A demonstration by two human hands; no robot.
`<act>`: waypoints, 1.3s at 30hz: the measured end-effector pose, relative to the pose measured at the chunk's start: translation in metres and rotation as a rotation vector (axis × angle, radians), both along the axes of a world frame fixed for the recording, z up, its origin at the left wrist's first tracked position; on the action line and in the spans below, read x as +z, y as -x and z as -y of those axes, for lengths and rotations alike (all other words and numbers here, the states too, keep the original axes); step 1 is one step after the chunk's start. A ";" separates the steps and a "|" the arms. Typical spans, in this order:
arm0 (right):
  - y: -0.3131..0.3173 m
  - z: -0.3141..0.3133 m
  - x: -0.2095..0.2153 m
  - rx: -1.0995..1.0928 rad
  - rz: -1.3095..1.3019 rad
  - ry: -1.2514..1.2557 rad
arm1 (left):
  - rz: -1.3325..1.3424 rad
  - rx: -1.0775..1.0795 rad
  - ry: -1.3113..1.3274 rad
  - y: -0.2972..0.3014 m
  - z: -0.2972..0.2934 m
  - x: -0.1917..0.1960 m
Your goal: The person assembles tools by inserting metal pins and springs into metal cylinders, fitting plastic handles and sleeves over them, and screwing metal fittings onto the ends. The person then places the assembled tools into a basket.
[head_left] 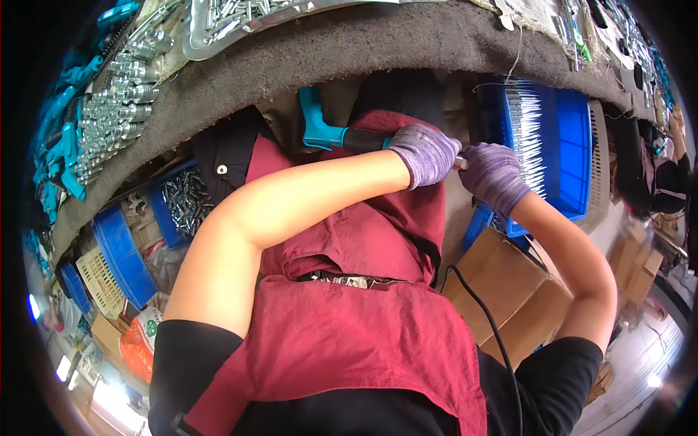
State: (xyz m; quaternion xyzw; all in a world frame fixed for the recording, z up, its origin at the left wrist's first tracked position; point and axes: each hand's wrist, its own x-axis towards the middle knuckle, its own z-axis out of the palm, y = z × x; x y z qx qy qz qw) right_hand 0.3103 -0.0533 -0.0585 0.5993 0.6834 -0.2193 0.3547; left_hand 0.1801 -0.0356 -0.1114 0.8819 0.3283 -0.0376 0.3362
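Across my lap lies a teal and black power tool [329,137] with a pistol-like handle, its handle end pointing up and to the left. My left hand [425,155], in a purple knit glove, is wrapped around the tool's front part. Beside it, my right hand [494,174], gloved alike, is closed at the tool's tip. A short metal part [460,163] shows between the two hands and runs into the right hand's fingers; the rest of it is hidden.
A bench edge covered in dark grey cloth [327,58] curves ahead, bearing a clear tray [195,36] of metal parts. Teal housings [69,152] and metal pieces [120,116] lie left. A blue crate [574,145] with pointed silver rods and a cardboard box [502,291] stand right, near a black cable [494,327].
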 end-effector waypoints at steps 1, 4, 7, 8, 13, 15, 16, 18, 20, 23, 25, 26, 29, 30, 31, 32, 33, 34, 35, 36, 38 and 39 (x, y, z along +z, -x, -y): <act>0.000 0.001 -0.004 0.001 -0.003 0.000 | -0.001 0.006 -0.008 0.000 0.000 0.000; -0.001 0.001 -0.011 0.008 0.013 -0.016 | -0.017 0.056 -0.077 -0.002 0.006 -0.009; -0.002 0.008 -0.015 0.001 -0.031 -0.120 | -0.045 0.086 -0.140 -0.002 0.010 -0.008; -0.001 0.009 -0.011 -0.021 -0.033 -0.090 | -0.025 0.099 -0.152 0.000 0.013 -0.005; -0.012 0.035 0.013 -0.168 -0.125 -0.344 | 0.085 0.073 -0.067 0.008 0.010 0.010; -0.026 0.048 0.014 -0.341 -0.278 -0.673 | 0.059 0.094 -0.003 0.012 0.002 0.017; -0.028 0.052 0.021 -0.399 -0.354 -0.743 | 0.117 0.153 0.071 0.018 -0.002 0.023; -0.032 0.067 0.025 -0.566 -0.598 -0.721 | 0.272 0.238 0.185 0.022 -0.008 0.047; -0.033 0.087 0.006 -0.889 -1.085 -0.577 | 0.417 0.220 0.241 0.022 -0.013 0.080; 0.014 0.097 0.022 -0.488 -1.115 -0.611 | 0.646 0.179 0.648 0.026 -0.017 0.127; 0.038 0.100 0.015 -0.314 -1.139 -0.688 | 0.720 0.096 0.819 0.029 -0.018 0.148; 0.049 0.095 0.013 -0.307 -1.247 -0.624 | 0.718 0.098 0.793 0.035 -0.018 0.159; 0.075 0.092 0.006 -0.424 -1.479 -0.414 | 0.753 0.069 0.999 0.042 -0.013 0.176; 0.080 0.094 0.005 -0.555 -1.595 -0.243 | 0.818 0.133 1.021 0.041 -0.010 0.177; 0.082 0.094 0.005 -0.564 -1.599 -0.260 | 0.880 0.195 1.047 0.040 -0.007 0.177; 0.082 0.095 0.006 -0.627 -1.619 -0.200 | 0.916 0.218 1.035 0.039 -0.004 0.181; 0.082 0.097 0.006 -0.698 -1.638 -0.142 | 0.979 0.283 1.003 0.037 0.000 0.180; 0.082 0.098 0.003 -0.804 -1.707 -0.139 | 1.031 0.296 0.968 0.040 0.002 0.181; 0.076 0.099 0.002 -0.856 -1.704 -0.172 | 1.075 0.300 0.949 0.042 0.003 0.180; 0.070 0.101 0.002 -0.747 -1.597 -0.317 | 1.183 0.298 0.881 0.042 0.006 0.170; 0.064 0.107 0.008 -0.665 -1.475 -0.503 | 1.229 0.252 0.756 0.045 0.010 0.164; 0.054 0.114 0.007 -0.726 -1.456 -0.530 | 1.176 0.186 0.703 0.041 0.007 0.168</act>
